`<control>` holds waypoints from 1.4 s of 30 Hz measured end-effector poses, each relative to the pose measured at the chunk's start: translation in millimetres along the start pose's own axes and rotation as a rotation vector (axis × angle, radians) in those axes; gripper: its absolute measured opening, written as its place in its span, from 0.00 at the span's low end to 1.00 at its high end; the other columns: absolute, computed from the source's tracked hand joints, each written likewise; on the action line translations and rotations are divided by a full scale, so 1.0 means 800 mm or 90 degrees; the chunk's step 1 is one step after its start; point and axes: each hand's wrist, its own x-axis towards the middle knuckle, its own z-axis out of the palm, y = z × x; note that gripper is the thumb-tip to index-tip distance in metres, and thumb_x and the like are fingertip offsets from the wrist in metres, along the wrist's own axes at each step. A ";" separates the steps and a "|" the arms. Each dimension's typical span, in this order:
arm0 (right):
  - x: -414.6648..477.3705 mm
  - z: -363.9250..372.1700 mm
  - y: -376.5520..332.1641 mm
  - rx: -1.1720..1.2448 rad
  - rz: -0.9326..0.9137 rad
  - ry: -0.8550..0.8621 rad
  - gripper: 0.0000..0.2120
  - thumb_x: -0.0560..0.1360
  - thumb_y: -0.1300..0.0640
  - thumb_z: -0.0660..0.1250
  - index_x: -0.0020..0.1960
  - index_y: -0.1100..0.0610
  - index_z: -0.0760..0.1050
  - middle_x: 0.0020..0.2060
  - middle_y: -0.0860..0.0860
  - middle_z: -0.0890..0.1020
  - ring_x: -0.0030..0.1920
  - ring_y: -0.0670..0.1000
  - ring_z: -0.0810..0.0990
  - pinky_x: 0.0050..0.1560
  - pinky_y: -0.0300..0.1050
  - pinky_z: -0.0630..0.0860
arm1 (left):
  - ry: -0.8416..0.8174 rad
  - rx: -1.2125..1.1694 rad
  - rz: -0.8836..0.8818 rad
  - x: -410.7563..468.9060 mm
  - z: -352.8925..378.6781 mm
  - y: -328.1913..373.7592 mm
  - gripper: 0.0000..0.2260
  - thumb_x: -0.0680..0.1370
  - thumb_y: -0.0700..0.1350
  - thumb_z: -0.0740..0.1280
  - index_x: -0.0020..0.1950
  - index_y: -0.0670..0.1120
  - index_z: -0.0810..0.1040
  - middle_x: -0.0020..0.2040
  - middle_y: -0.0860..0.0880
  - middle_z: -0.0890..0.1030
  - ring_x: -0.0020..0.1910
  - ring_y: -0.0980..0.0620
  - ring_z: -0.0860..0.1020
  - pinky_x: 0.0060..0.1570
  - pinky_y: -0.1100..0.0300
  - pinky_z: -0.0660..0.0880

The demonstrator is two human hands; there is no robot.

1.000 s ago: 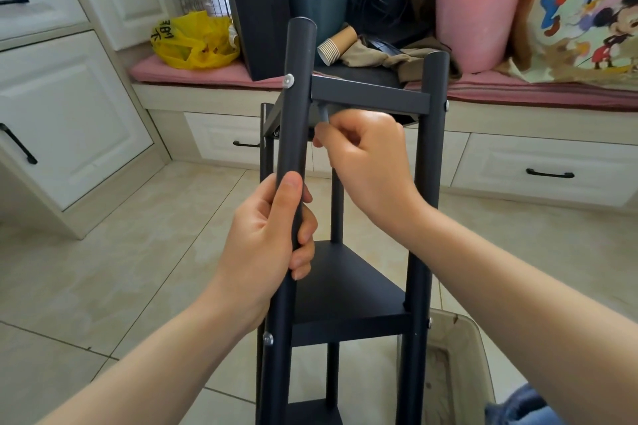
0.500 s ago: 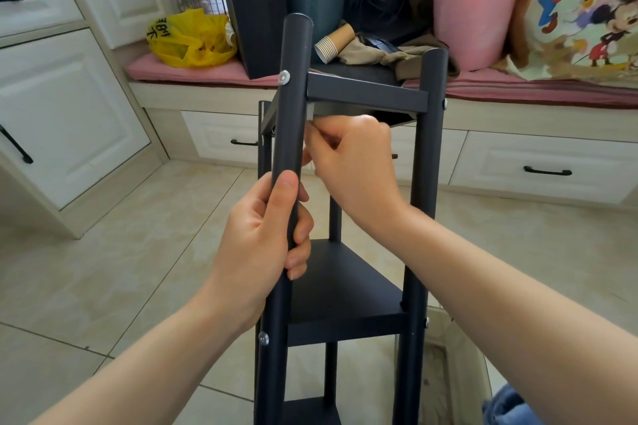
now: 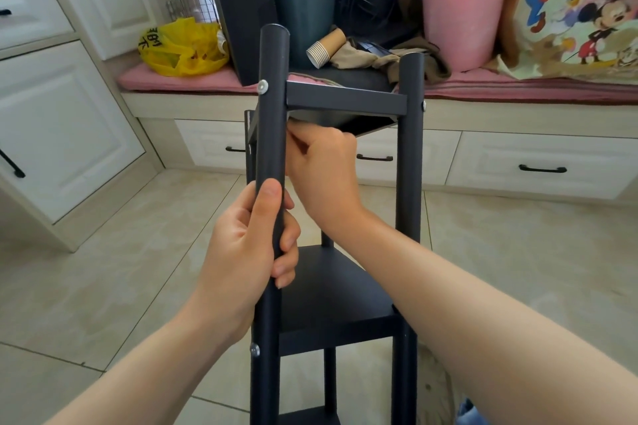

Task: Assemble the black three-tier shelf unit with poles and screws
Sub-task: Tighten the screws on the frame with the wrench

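The black shelf unit stands upright on the tiled floor, with its top shelf (image 3: pixel 345 102), middle shelf (image 3: pixel 331 293) and the edge of the bottom shelf (image 3: pixel 307 417) in view. My left hand (image 3: pixel 248 252) grips the front-left pole (image 3: pixel 271 97) between the top and middle shelves. Silver screws (image 3: pixel 263 87) sit in that pole at both of those shelves, and another (image 3: pixel 423 105) is in the front-right pole (image 3: pixel 411 148). My right hand (image 3: pixel 324 169) reaches under the top shelf beside the left pole. Its fingers are curled and pinch something small that is hidden.
Behind the unit runs a low drawer bench with a pink cushion (image 3: pixel 207 79). It carries a yellow bag (image 3: pixel 183 52), a black box (image 3: pixel 241 10), a dark bin (image 3: pixel 303 10), paper cups (image 3: pixel 326 46) and a pink bucket (image 3: pixel 466 3). White cabinets (image 3: pixel 62 121) stand at the left.
My right hand has slid left under the top shelf, up against the front-left pole. The short grey piece seen in its fingers a second ago is now hidden. My left hand keeps its grip.
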 end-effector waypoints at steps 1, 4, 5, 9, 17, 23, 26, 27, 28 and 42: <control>0.000 -0.002 -0.002 -0.007 0.001 -0.003 0.16 0.78 0.64 0.67 0.32 0.61 0.76 0.25 0.39 0.69 0.24 0.41 0.66 0.33 0.28 0.61 | 0.003 0.003 0.002 0.000 0.000 0.000 0.19 0.72 0.64 0.64 0.44 0.48 0.74 0.29 0.49 0.69 0.21 0.54 0.63 0.21 0.63 0.65; 0.000 -0.012 -0.007 -0.016 0.027 -0.032 0.17 0.79 0.63 0.66 0.31 0.57 0.72 0.22 0.40 0.72 0.24 0.41 0.72 0.33 0.28 0.65 | 0.016 0.010 0.007 0.002 -0.001 -0.001 0.19 0.73 0.64 0.63 0.44 0.47 0.74 0.29 0.49 0.69 0.21 0.54 0.64 0.21 0.63 0.65; 0.000 -0.016 -0.008 -0.025 0.039 -0.055 0.17 0.80 0.62 0.65 0.32 0.59 0.73 0.23 0.45 0.77 0.24 0.43 0.74 0.33 0.32 0.69 | 0.018 0.011 0.008 0.003 -0.001 -0.001 0.20 0.73 0.64 0.63 0.45 0.47 0.73 0.29 0.49 0.69 0.21 0.55 0.64 0.21 0.63 0.65; -0.004 -0.035 -0.018 -0.109 0.086 -0.176 0.18 0.81 0.61 0.61 0.32 0.60 0.74 0.27 0.54 0.80 0.23 0.49 0.77 0.32 0.45 0.77 | 0.028 0.012 0.004 0.007 -0.002 -0.002 0.20 0.73 0.64 0.64 0.45 0.47 0.73 0.29 0.49 0.69 0.22 0.55 0.65 0.21 0.63 0.65; -0.009 -0.090 -0.015 -0.250 0.014 -0.131 0.13 0.79 0.55 0.65 0.38 0.55 0.80 0.25 0.44 0.71 0.28 0.50 0.71 0.32 0.41 0.64 | 0.031 -0.007 0.001 0.013 -0.004 -0.004 0.16 0.73 0.65 0.64 0.41 0.52 0.76 0.30 0.50 0.70 0.22 0.55 0.65 0.22 0.63 0.65; 0.002 -0.125 0.012 -0.249 0.101 -0.071 0.15 0.77 0.55 0.67 0.34 0.58 0.78 0.22 0.49 0.71 0.29 0.50 0.69 0.34 0.45 0.65 | 0.062 0.000 -0.005 0.017 -0.005 -0.003 0.17 0.75 0.63 0.65 0.44 0.48 0.75 0.30 0.49 0.70 0.23 0.54 0.66 0.21 0.62 0.66; 0.008 -0.133 0.014 -0.090 0.243 -0.052 0.10 0.75 0.54 0.70 0.38 0.56 0.84 0.30 0.47 0.80 0.36 0.44 0.74 0.40 0.40 0.69 | 0.068 0.005 0.000 0.019 -0.004 -0.006 0.17 0.79 0.60 0.64 0.45 0.47 0.74 0.30 0.50 0.70 0.23 0.54 0.66 0.21 0.62 0.66; 0.010 -0.134 0.013 -0.038 0.297 -0.053 0.08 0.75 0.54 0.71 0.40 0.54 0.86 0.36 0.44 0.82 0.41 0.42 0.76 0.42 0.37 0.69 | 0.066 0.006 0.005 0.019 -0.004 -0.006 0.17 0.78 0.61 0.64 0.46 0.47 0.74 0.30 0.50 0.70 0.23 0.54 0.66 0.21 0.62 0.66; 0.012 -0.134 0.013 0.002 0.345 -0.067 0.06 0.74 0.53 0.71 0.41 0.52 0.86 0.42 0.43 0.83 0.47 0.41 0.77 0.44 0.35 0.69 | 0.064 0.006 0.010 0.019 -0.004 -0.007 0.17 0.77 0.61 0.64 0.45 0.47 0.75 0.30 0.49 0.71 0.23 0.54 0.66 0.22 0.62 0.66; 0.016 -0.124 0.006 0.205 0.432 -0.076 0.08 0.75 0.59 0.72 0.37 0.56 0.86 0.40 0.53 0.86 0.46 0.50 0.84 0.45 0.45 0.84 | 0.079 0.051 0.042 0.027 -0.020 -0.009 0.20 0.78 0.63 0.61 0.47 0.46 0.76 0.31 0.49 0.70 0.23 0.53 0.66 0.22 0.61 0.67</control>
